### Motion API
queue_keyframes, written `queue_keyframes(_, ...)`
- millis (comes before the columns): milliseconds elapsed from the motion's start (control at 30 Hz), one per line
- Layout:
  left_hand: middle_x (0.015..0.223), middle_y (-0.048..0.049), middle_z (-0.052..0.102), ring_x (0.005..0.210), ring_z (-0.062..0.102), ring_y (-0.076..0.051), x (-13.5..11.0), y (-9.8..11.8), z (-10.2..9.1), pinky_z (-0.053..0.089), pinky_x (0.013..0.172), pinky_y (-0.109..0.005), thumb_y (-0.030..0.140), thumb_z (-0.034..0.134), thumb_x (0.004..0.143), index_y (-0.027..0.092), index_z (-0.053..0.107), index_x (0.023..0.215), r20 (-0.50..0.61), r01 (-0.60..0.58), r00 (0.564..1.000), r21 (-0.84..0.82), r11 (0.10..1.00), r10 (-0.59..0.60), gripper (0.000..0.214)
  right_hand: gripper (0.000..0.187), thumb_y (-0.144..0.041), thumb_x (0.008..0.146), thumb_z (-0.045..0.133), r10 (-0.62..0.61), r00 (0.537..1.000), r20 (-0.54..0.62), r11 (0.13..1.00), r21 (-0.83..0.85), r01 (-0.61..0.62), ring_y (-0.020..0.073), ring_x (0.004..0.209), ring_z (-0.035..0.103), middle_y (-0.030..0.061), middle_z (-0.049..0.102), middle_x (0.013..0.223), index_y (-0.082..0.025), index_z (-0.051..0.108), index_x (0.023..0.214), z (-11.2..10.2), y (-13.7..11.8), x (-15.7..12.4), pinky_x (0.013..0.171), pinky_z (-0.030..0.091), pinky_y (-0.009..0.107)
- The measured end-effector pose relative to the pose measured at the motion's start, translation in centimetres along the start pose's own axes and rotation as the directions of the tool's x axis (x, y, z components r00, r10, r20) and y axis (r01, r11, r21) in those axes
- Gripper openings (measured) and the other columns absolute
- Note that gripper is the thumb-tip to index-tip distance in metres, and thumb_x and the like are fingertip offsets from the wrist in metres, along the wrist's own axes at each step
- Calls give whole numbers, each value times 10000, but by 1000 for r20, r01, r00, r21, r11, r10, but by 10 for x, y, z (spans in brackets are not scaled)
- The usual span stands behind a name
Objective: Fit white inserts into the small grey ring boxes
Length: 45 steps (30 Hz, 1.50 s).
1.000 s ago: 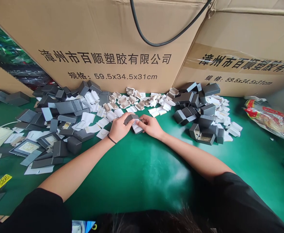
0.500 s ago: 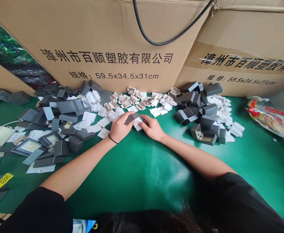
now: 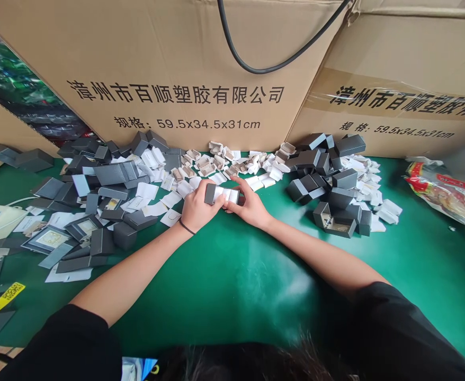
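Observation:
Over the middle of the table, both hands meet at a small dark grey box (image 3: 209,194) with a white insert or card (image 3: 221,192) showing in it. My left hand (image 3: 197,207) wraps the box's left side, its thumb resting on the white part. At the right end is my right hand (image 3: 253,205), thumb and fingers closed on the box while the index finger stretches along the far side. The fingers partly cover the box. Small white and brown paper pieces (image 3: 206,167) lie just beyond the hands.
Piles of dark grey boxes and white cards lie at left (image 3: 109,173) and right (image 3: 340,198). A large cardboard carton (image 3: 177,53) stands behind the green table (image 3: 208,296). A black cable (image 3: 252,70) hangs in front of it. A food packet (image 3: 447,193) lies at far right.
The box has been turned between my hands, so its white inside now shows lengthwise. My right index finger has straightened out away from it.

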<state>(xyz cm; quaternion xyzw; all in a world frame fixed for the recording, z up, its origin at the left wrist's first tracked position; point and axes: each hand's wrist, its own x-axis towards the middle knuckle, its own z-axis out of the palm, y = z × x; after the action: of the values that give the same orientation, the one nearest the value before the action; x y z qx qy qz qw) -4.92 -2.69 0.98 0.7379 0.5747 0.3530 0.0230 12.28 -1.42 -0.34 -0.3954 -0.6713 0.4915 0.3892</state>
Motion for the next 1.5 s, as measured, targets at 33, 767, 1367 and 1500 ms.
queue_keyframes(33,863,-51,652,695,656,-198,-1,-1,1,455,572,-260,524,545,783,173,493,1003,9,-14,1000,-5,1000,14,417,649,-358,774,627,-8,1000,-5,1000,-15,8,137,635,629,47,577,1023,-269,323,1341,0,1,0,641,545,313)
queue_keyframes(767,1296,-159,496,1152,552,-270,-7,0,6,568,801,-323,438,671,744,225,245,1416,185,48,981,-528,848,60,824,393,-386,685,700,226,902,-367,923,378,-78,47,484,415,-69,479,694,-217,451,938,4,-5,8,438,380,179)
queue_keyframes(1367,1308,-137,462,1224,482,-249,-7,8,-6,520,877,-412,255,534,868,281,402,1128,-45,-418,891,-471,777,452,293,291,-298,612,753,378,895,238,533,734,-421,6,403,361,-61,505,527,-155,608,820,8,-23,-2,361,256,126)
queue_keyframes(1500,1219,-95,479,1138,524,-227,-9,2,-3,526,857,-398,196,541,851,300,450,1135,-78,-430,900,-327,842,429,316,221,-241,624,714,338,924,177,648,669,-365,19,392,395,-72,478,494,-158,595,791,13,-18,-3,364,341,133)
